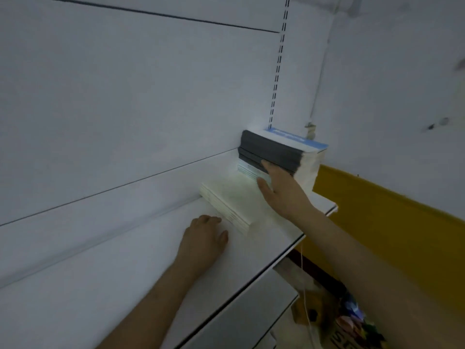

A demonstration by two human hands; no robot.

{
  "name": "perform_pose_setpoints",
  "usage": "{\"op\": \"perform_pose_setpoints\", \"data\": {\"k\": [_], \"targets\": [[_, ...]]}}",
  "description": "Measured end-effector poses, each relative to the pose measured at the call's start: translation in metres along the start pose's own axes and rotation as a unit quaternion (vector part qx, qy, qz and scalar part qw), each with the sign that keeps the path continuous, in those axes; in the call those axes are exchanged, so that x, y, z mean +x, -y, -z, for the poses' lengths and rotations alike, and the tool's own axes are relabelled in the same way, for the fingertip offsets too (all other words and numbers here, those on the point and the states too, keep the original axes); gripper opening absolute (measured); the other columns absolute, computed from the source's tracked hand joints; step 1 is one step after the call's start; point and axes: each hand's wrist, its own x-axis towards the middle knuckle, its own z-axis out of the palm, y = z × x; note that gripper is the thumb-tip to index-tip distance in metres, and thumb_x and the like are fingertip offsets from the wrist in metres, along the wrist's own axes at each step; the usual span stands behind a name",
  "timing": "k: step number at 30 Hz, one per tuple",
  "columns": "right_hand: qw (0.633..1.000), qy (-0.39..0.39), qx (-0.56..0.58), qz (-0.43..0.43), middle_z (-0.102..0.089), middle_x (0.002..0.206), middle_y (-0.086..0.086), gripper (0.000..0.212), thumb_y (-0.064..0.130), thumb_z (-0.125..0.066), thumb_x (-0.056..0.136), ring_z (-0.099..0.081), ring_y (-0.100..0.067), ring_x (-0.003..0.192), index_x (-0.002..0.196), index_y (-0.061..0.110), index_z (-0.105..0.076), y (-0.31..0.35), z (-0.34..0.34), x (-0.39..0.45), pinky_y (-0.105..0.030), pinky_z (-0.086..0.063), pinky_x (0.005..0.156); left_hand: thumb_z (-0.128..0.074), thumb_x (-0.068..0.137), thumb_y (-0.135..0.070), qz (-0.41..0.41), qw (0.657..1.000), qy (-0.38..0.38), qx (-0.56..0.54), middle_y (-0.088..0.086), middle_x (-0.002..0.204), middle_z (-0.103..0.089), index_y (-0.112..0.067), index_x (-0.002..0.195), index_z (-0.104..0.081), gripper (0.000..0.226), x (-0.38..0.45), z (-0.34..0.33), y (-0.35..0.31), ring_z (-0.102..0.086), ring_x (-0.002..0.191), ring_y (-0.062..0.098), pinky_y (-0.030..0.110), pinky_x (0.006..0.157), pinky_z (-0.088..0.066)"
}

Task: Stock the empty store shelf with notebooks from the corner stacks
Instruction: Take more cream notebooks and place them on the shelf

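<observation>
A white store shelf (156, 268) carries a tall stack of dark-spined notebooks (281, 153) in its far corner, with a low pale stack (226, 202) just beside it.

The flat white metal shelf (151, 260) meets a plain white back panel (125, 96) crossed by thin dark seam lines. The tall corner stack of notebooks (281, 154) has dark grey spines, cream page edges and a light blue top cover, while the low stack of notebooks (226, 202) is pale cream. A mustard-yellow band (377, 217) runs along the white side wall.
</observation>
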Motion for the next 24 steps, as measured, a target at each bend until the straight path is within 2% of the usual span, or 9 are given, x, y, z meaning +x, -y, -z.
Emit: {"op": "perform_pose_setpoints", "data": {"k": [3,5,9,11,13,15,19,21,24], "targets": [[0.994,0.088,-0.058,0.031,-0.049,0.143,-0.008,0.055,0.04,-0.033,0.101,-0.047,-0.024,0.127,0.15,0.016,-0.029,-0.033,-0.033,0.01,-0.035,-0.039,0.105,-0.05,0.097,-0.032,0.037,0.997,-0.053,0.037,0.002,0.102,-0.059,-0.016,0.1,-0.07,0.026,0.012,-0.006,-0.01,-0.054,0.101,0.024,0.029,0.077,-0.041],[0.993,0.072,-0.067,0.06,-0.05,0.143,-0.005,0.056,0.041,-0.022,0.097,-0.047,-0.021,0.131,0.144,0.018,-0.044,-0.043,-0.053,0.009,-0.03,-0.033,0.109,-0.045,0.099,-0.03,0.098,0.991,-0.077,-0.057,0.003,0.079,-0.058,-0.011,0.075,-0.063,0.035,0.02,-0.002,-0.019,-0.055,0.08,0.02,0.025,0.06,-0.034],[0.995,0.057,-0.032,0.076,-0.038,0.152,0.001,0.059,0.04,-0.023,0.093,-0.033,-0.013,0.141,0.145,0.018,-0.043,-0.032,-0.065,0.002,-0.026,-0.021,0.115,-0.044,0.101,-0.042,0.201,0.915,-0.116,-0.33,-0.01,0.095,-0.072,-0.017,0.095,-0.073,0.038,0.023,0.007,-0.036,-0.063,0.087,-0.001,0.012,0.077,-0.043],[0.99,0.086,0.0,0.11,-0.032,0.155,0.003,0.055,0.041,-0.028,0.098,-0.027,-0.011,0.143,0.148,0.02,-0.037,-0.013,-0.067,-0.008,-0.025,-0.019,0.115,-0.051,0.099,-0.037,0.226,0.831,-0.106,-0.497,0.003,0.108,-0.074,-0.012,0.111,-0.07,0.034,0.018,0.007,-0.039,-0.069,0.102,0.018,0.031,0.092,-0.05],[0.978,0.122,0.076,0.149,-0.03,0.155,0.01,0.053,0.046,-0.036,0.098,-0.023,-0.005,0.143,0.148,0.026,-0.035,0.007,-0.066,-0.019,-0.022,-0.017,0.116,-0.053,0.097,-0.018,0.256,0.733,-0.111,-0.62,0.017,0.112,-0.072,-0.005,0.12,-0.063,0.029,0.01,0.016,-0.037,-0.07,0.101,0.032,0.044,0.085,-0.055],[0.959,0.149,0.191,0.148,-0.035,0.152,0.014,0.053,0.048,-0.042,0.097,-0.027,0.0,0.14,0.147,0.03,-0.037,0.016,-0.061,-0.025,-0.022,-0.02,0.117,-0.052,0.092,-0.006,0.282,0.701,-0.132,-0.641,0.019,0.103,-0.073,-0.002,0.119,-0.062,0.029,-0.001,0.027,-0.028,-0.073,0.085,0.032,0.039,0.064,-0.059],[0.981,0.098,0.075,0.149,-0.021,0.159,0.003,0.066,0.058,-0.032,0.095,-0.018,-0.017,0.146,0.152,0.026,-0.024,-0.005,-0.065,-0.012,-0.039,-0.007,0.121,-0.05,0.09,-0.006,0.324,0.675,-0.194,-0.634,0.012,0.082,-0.075,-0.008,0.108,-0.063,0.022,-0.033,0.042,-0.003,-0.072,0.066,0.027,0.036,0.05,-0.057],[0.981,0.142,-0.031,0.125,-0.009,0.162,-0.006,0.077,0.064,-0.026,0.092,-0.007,-0.025,0.148,0.154,0.02,-0.013,-0.013,-0.07,-0.011,-0.045,0.003,0.12,-0.052,0.089,-0.006,0.322,0.683,-0.206,-0.623,0.014,0.091,-0.075,-0.007,0.113,-0.063,0.026,-0.04,0.041,0.004,-0.071,0.076,0.031,0.039,0.06,-0.057],[0.981,0.136,-0.04,0.133,-0.023,0.158,-0.011,0.076,0.056,-0.015,0.09,-0.016,-0.027,0.147,0.152,0.013,-0.025,-0.009,-0.076,-0.02,-0.045,-0.004,0.121,-0.06,0.082,-0.006,0.311,0.708,-0.214,-0.597,0.017,0.103,-0.072,-0.008,0.114,-0.063,0.032,-0.04,0.036,-0.001,-0.072,0.079,0.029,0.038,0.062,-0.058]]}}
